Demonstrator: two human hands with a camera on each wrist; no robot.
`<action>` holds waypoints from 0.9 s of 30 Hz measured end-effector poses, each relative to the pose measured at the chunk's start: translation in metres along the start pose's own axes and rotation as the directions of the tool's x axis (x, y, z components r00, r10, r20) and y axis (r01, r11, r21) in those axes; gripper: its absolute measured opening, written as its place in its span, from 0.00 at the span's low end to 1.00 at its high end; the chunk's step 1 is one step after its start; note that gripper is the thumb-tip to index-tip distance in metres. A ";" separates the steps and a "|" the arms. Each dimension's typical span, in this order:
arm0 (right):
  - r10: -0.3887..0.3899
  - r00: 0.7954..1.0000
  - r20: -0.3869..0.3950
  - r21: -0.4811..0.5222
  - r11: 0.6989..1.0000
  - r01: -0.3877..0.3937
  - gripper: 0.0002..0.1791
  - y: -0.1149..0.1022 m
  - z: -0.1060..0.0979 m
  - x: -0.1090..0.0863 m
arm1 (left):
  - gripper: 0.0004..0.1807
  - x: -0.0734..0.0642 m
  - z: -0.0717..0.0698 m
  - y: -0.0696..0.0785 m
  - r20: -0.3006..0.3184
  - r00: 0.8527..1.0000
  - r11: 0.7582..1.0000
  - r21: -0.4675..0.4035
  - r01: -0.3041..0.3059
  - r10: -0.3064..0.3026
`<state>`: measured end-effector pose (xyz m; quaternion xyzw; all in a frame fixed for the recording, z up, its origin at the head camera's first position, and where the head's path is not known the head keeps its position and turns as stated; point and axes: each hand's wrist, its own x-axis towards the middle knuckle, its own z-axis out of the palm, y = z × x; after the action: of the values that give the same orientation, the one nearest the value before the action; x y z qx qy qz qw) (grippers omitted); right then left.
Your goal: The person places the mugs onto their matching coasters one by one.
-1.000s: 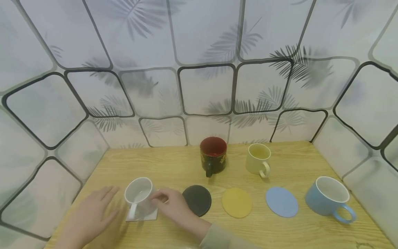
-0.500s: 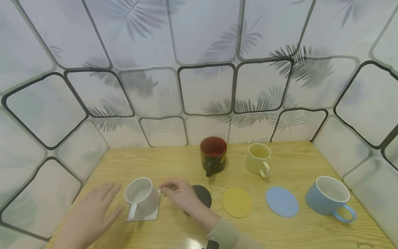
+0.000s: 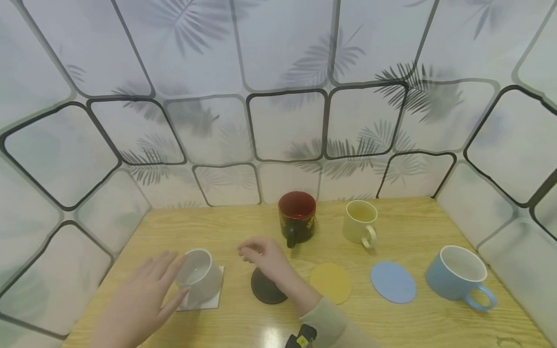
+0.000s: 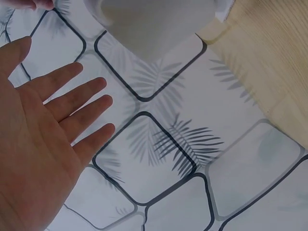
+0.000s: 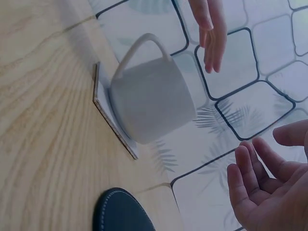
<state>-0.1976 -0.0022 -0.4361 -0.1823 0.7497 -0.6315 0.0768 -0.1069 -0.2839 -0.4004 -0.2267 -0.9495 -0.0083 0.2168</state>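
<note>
A white mug (image 3: 201, 280) stands on a white square coaster (image 3: 216, 300) at the table's left; the right wrist view shows the mug (image 5: 151, 98) upright on the coaster, handle toward the person. My left hand (image 3: 145, 295) is spread beside the mug, overlapping its left rim and handle in the head view. Its fingers are straight and hold nothing in the left wrist view. My right hand (image 3: 265, 256) hovers right of the mug above a round black coaster (image 3: 266, 286), partly covering it. Its fingers are loosely bent with nothing between them.
Behind stand a black mug with red inside (image 3: 298, 217) and a pale yellow mug (image 3: 359, 222). A yellow round coaster (image 3: 335, 280), a blue round coaster (image 3: 393, 282) and a light blue mug (image 3: 454, 273) line the right. Patterned white walls (image 3: 287, 125) enclose the table.
My right hand has moved from the white mug's side rightward and up, over the black coaster. My left hand has shifted slightly right, now overlapping the mug's rim. The mugs have stayed in place.
</note>
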 end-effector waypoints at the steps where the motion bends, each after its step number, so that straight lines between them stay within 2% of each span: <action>1: 0.004 1.000 -0.002 0.003 1.000 -0.004 0.14 0.000 -0.002 0.000 | 0.36 0.001 0.000 0.002 -0.003 1.000 1.000 0.000 -0.006 0.006; 11: 0.012 0.998 -0.056 0.064 0.998 -0.008 0.14 -0.004 -0.023 0.001 | 0.32 0.012 0.009 0.018 -0.045 0.992 0.993 0.022 -0.115 0.116; 19: 0.023 0.992 -0.122 0.068 0.998 -0.015 0.14 -0.005 -0.038 0.002 | 0.36 0.018 0.010 0.029 -0.046 0.987 0.988 0.014 -0.151 0.152; 27: 0.018 0.988 -0.154 0.072 0.997 -0.007 0.15 -0.003 -0.052 0.001 | 0.35 0.023 0.013 0.038 -0.040 0.984 0.985 0.019 -0.172 0.172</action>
<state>-0.2164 0.0446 -0.4230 -0.1255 0.7314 -0.6697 0.0288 -0.1140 -0.2384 -0.4060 -0.3060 -0.9217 0.0131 0.2383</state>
